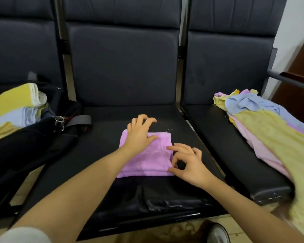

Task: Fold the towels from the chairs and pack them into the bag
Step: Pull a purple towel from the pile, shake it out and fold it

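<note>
Folding a purple towel on the middle seat of a three-seat bench.

Left seat: a dark bag point(42, 137) lies open, with folded towels point(14, 109) in yellow and pale blue stacked at its mouth, near the bench's left edge. Middle seat point(98, 155): a purple towel point(147, 163), folded to a rectangle, lies flat towards the front edge. The left hand point(139, 135) rests on the towel's far left corner, palm down, fingers spread and bent, the fingertips reaching past the far edge onto the seat. The right hand point(186, 160) is at the towel's right edge, thumb and forefinger curled towards each other at the near right corner; whether they pinch cloth cannot be told. Right seat: a loose pile of unfolded towels point(263, 123), yellow, blue and pink, trails over the front edge.
</note>
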`<action>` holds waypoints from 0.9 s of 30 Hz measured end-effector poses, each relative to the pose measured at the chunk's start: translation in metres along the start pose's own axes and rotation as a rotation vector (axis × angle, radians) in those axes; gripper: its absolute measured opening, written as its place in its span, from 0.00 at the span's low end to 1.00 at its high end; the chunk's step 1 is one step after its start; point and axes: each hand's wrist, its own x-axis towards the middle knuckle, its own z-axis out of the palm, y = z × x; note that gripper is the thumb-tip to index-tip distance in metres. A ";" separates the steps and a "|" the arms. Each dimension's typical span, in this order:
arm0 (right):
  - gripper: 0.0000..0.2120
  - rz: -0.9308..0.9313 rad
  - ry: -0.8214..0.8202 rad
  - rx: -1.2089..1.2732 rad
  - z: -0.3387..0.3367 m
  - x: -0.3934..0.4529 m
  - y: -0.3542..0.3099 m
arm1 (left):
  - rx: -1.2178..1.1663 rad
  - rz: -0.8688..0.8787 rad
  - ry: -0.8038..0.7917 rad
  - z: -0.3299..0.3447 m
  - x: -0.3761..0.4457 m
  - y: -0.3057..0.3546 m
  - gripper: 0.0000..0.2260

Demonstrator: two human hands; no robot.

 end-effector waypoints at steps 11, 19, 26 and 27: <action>0.05 -0.007 0.155 -0.029 0.002 0.027 -0.017 | 0.202 -0.042 -0.063 -0.012 -0.051 -0.040 0.10; 0.22 -0.098 -0.329 -0.339 0.024 0.086 -0.032 | 0.188 -0.316 -0.450 -0.003 -0.063 -0.044 0.26; 0.30 0.098 -0.052 -0.533 0.041 0.079 -0.011 | 0.241 -0.349 -0.524 0.000 -0.068 -0.045 0.27; 0.29 -0.036 -0.011 -0.491 0.040 0.079 -0.013 | 0.242 -0.351 -0.523 0.001 -0.067 -0.044 0.28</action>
